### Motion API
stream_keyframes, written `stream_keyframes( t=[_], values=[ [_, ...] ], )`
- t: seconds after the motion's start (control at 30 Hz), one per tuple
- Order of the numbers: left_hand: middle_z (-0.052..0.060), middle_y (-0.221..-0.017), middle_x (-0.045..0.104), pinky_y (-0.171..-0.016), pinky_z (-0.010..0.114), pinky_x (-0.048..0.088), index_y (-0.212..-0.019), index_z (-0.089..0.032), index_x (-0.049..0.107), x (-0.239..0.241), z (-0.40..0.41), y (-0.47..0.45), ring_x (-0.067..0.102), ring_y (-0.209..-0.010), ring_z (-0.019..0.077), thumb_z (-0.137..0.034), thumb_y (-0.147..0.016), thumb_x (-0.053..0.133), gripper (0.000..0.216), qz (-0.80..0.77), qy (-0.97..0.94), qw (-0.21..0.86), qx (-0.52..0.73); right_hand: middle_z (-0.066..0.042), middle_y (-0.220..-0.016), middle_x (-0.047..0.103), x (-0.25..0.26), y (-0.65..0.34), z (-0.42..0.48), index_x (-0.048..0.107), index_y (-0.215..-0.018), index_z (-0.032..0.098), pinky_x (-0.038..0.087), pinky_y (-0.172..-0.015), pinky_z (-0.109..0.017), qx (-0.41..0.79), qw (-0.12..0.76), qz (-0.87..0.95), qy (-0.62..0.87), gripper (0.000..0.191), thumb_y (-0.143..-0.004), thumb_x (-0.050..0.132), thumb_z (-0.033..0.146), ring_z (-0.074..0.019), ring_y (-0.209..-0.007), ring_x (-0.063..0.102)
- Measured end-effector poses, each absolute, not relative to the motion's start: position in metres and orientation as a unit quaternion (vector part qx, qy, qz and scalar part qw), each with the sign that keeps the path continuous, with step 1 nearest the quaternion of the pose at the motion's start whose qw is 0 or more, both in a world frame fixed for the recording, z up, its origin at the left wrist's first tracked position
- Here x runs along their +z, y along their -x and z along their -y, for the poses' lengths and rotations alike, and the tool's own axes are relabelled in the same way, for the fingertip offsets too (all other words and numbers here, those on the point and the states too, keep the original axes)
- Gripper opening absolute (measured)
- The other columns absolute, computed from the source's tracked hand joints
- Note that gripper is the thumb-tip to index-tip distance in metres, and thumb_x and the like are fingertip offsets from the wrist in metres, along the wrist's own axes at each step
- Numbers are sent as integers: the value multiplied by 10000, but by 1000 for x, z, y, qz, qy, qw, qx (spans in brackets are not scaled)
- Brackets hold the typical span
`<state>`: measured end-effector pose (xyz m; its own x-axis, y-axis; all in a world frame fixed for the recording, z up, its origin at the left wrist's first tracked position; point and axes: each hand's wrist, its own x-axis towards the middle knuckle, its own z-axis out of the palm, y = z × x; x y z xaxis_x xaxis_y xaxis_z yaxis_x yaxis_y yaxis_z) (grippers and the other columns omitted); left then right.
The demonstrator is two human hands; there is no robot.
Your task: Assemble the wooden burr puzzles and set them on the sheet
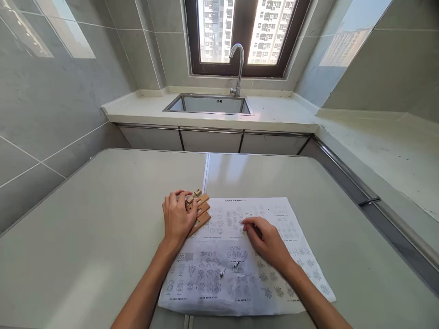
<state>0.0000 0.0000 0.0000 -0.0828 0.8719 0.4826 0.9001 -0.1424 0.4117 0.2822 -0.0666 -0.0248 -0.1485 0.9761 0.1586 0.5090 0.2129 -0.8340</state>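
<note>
Left hand over a cluster of wooden puzzle pieces, right hand over a printed diagram sheet.
The left hand [178, 218] arches over the brown slotted wooden slats [203, 207] and small pale wooden blocks [198, 192], its fingers a little apart and its thumb along the slats — whether it grips one, I cannot tell. These pieces sit at the sheet's upper left edge, near the seam of the pale table [85, 219]. The right hand [265, 238] is over the upper middle of the diagram sheet [219, 307], fingers curled in and fingertips drawn together — whether they touch the paper is unclear. The creased sheet carries rows of small printed figures. Beyond the table, a sink [209, 112] is set in a white counter [277, 112], with a curved tap [242, 61] behind it.
</note>
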Motion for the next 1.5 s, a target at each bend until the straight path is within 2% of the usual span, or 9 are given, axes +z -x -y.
stream_keyframes(
  t=[0.13, 0.23, 0.53, 0.73, 0.9, 1.17, 1.37, 1.5],
  values=[
    [105, -1168, 675, -990, 463, 501, -1097, -233, 732, -4, -8, 14, 627, -1109, 308, -390, -952, 615, 243, 674, 647, -63, -351, -63, -979, 761, -24, -282, 67, 694, -1102, 260, 568, -854, -444, 317, 365, 688, 541, 228, -1055, 477, 308, -270, -939, 709],
    [87, -1097, 730, -1002, 456, 485, -1047, -233, 744, -7, -13, 22, 651, -1077, 299, -423, -950, 621, 246, 680, 649, -80, -332, -60, -980, 762, -25, -282, 67, 697, -1102, 261, 570, -841, -429, 314, 366, 688, 542, 225, -1055, 483, 308, -267, -930, 714],
    [69, -1107, 755, -929, 400, 495, -1064, -240, 748, -7, -16, 37, 643, -1044, 285, -447, -970, 588, 278, 708, 631, -59, -310, -65, -990, 760, -24, -282, 68, 700, -1103, 258, 561, -840, -433, 327, 364, 681, 544, 232, -1056, 479, 312, -269, -929, 706],
    [94, -1156, 743, -948, 430, 475, -1130, -226, 723, -8, -14, 37, 636, -1082, 314, -389, -981, 566, 272, 707, 652, -23, -273, -62, -980, 764, -24, -282, 68, 706, -1095, 262, 566, -839, -430, 320, 368, 682, 545, 230, -1053, 485, 314, -270, -932, 713],
    [85, -1145, 753, -883, 413, 480, -1127, -220, 723, -10, -13, 37, 653, -1067, 314, -392, -986, 583, 263, 711, 656, 12, -253, -60, -958, 773, -25, -281, 67, 720, -1080, 261, 577, -800, -407, 307, 376, 685, 543, 228, -1041, 505, 323, -262, -898, 728],
    [48, -1035, 793, -751, 349, 479, -1068, -243, 748, -6, -10, 35, 704, -982, 279, -425, -968, 625, 241, 713, 640, 24, -285, -67, -962, 778, -27, -282, 67, 730, -1079, 258, 579, -800, -404, 303, 376, 687, 543, 230, -1040, 517, 336, -264, -900, 729],
    [44, -1026, 800, -735, 342, 482, -1060, -244, 759, -4, -9, 31, 716, -956, 267, -417, -961, 644, 230, 694, 640, 41, -328, -75, -980, 768, -27, -282, 67, 715, -1095, 253, 566, -828, -431, 313, 365, 687, 545, 246, -1051, 491, 344, -275, -919, 714],
    [49, -1007, 790, -777, 344, 515, -1059, -229, 760, 1, -5, 17, 717, -910, 241, -437, -968, 657, 249, 654, 651, 21, -386, -72, -977, 763, -27, -282, 67, 711, -1093, 255, 567, -810, -424, 318, 363, 685, 546, 250, -1054, 480, 342, -271, -916, 713]
  ],
)
